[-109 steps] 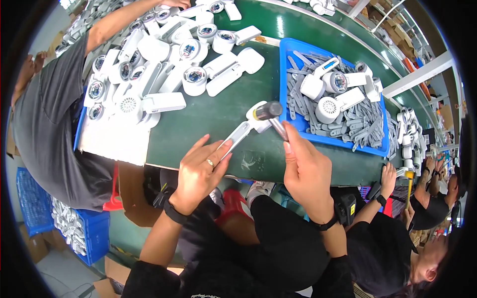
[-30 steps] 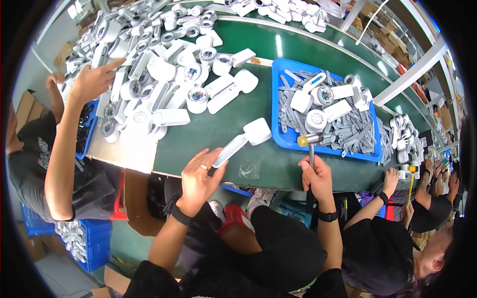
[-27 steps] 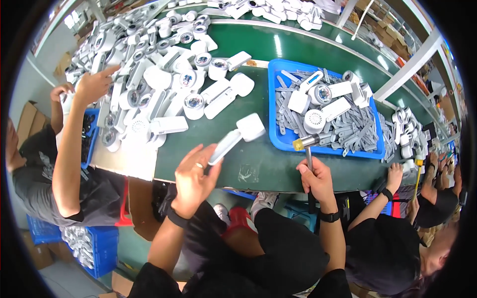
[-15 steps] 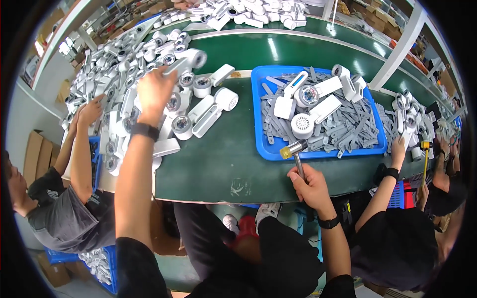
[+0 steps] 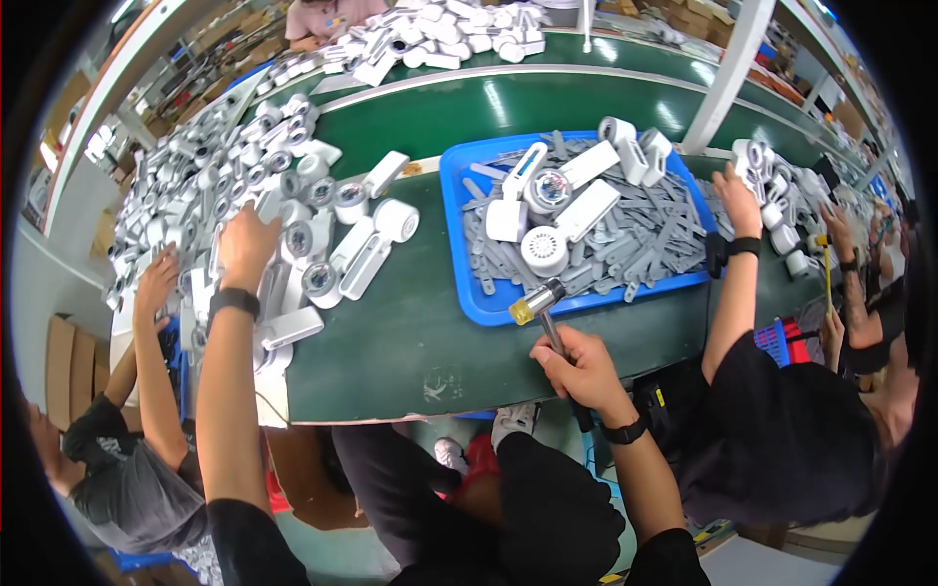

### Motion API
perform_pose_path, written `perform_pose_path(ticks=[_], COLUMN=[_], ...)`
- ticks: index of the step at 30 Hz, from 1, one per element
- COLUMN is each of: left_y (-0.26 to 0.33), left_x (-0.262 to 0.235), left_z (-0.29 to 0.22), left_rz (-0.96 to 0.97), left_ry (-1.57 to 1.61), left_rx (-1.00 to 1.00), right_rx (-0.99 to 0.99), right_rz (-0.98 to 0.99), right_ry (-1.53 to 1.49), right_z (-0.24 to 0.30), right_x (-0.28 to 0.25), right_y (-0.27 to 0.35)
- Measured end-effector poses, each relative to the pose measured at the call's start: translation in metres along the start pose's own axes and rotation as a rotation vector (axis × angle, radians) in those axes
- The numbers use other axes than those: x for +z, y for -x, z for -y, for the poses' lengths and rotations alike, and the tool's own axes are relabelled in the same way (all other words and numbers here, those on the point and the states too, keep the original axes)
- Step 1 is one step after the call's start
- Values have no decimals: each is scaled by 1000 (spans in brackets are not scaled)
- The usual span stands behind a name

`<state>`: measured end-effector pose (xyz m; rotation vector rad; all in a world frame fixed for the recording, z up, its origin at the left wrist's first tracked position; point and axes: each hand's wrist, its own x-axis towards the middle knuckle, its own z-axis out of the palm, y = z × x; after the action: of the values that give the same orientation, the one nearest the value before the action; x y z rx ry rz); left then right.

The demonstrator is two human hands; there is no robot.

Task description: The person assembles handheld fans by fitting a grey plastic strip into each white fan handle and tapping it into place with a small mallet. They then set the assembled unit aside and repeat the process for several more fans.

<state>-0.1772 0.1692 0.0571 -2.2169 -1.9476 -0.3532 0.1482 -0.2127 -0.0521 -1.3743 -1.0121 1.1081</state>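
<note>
My left hand (image 5: 249, 242) reaches into a large heap of white handheld fans (image 5: 366, 256) on the left, back of the hand up. Its fingertips are hidden among the fans, so what they grip does not show. My right hand (image 5: 576, 366) is closed around the handle of a small mallet (image 5: 537, 301) with a yellow face and a metal head. The mallet is held up at the near edge of a blue tray (image 5: 479, 311). In the tray lie many flat grey strips (image 5: 650, 234), with several white fans (image 5: 544, 251) on top.
A green workbench (image 5: 391, 376) runs across in front of me. Co-workers sit close on both sides; a hand (image 5: 738, 200) at right touches fans beyond the tray. A white post (image 5: 728, 78) rises behind the tray. More fans (image 5: 449, 34) are heaped at the back.
My left hand has come down into the heap, and the fan it held raised no longer shows in it. The right co-worker's hand has moved farther back. The whole view has shifted.
</note>
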Motion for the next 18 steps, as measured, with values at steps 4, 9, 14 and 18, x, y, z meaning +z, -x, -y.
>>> perform_pose_path(ticks=[4, 9, 14, 18], left_y=[51, 100, 110, 93], left_x=[-11, 24, 35, 29], left_z=[-103, -218, -247, -233], left_rz=[-120, 131, 255, 187], left_ry=[438, 627, 578, 622], left_rx=[604, 991, 825, 913], right_rx=[-53, -74, -43, -46], right_rz=[-14, -80, -73, -83], right_ry=[-162, -241, -131, -121], right_z=[-2, -5, -6, -6], right_x=[-7, -5, 1, -3], right_y=[9, 9, 1, 3])
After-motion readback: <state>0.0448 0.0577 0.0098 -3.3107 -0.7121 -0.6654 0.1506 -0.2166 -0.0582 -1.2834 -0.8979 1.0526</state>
